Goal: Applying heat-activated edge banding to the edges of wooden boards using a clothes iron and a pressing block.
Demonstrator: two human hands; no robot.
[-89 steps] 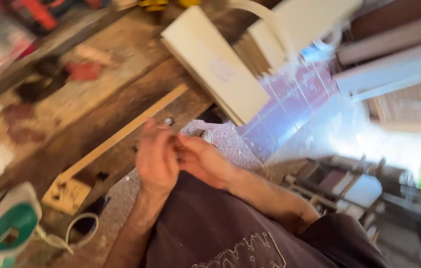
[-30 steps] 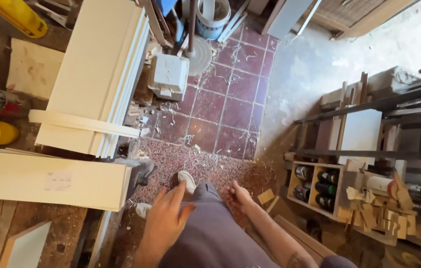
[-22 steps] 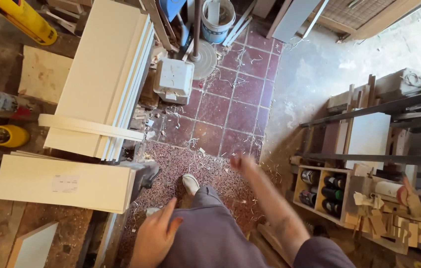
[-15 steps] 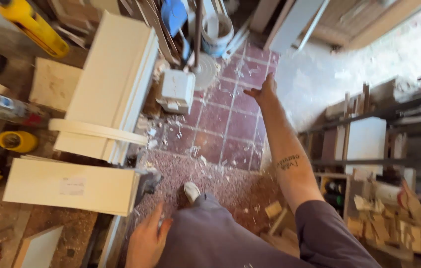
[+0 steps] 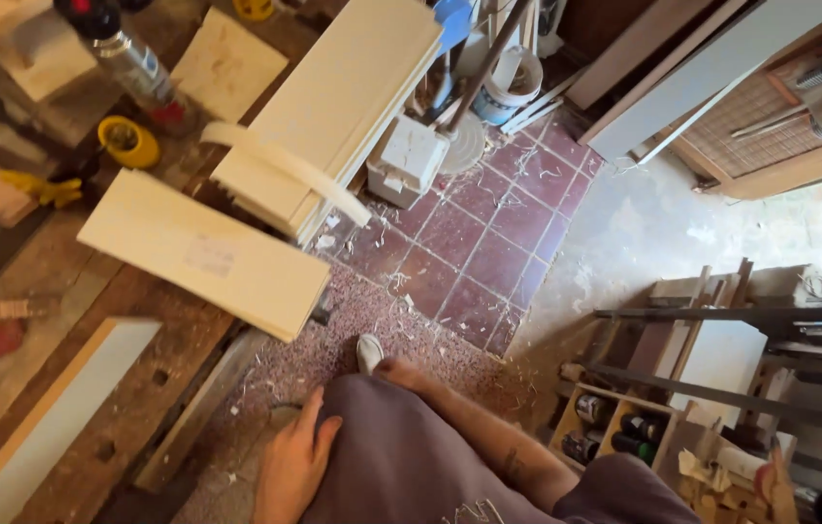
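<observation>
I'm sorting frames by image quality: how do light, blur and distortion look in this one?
Head view: daylight washes out the concrete floor at right; the workbench sits dimmer. Top-left items, like the spray can, smear slightly. Pale boards splay outward from wide-angle distortion. Left hand is reasonably sharp.

Garment [image 5: 401,456] is dark grey-brown fabric with a pale scribbled print near its lower edge. Both forearms are bare, unsleeved. Right forearm [image 5: 488,446] carries a small dark tattoo; one pale shoe [image 5: 369,352] shows.
</observation>
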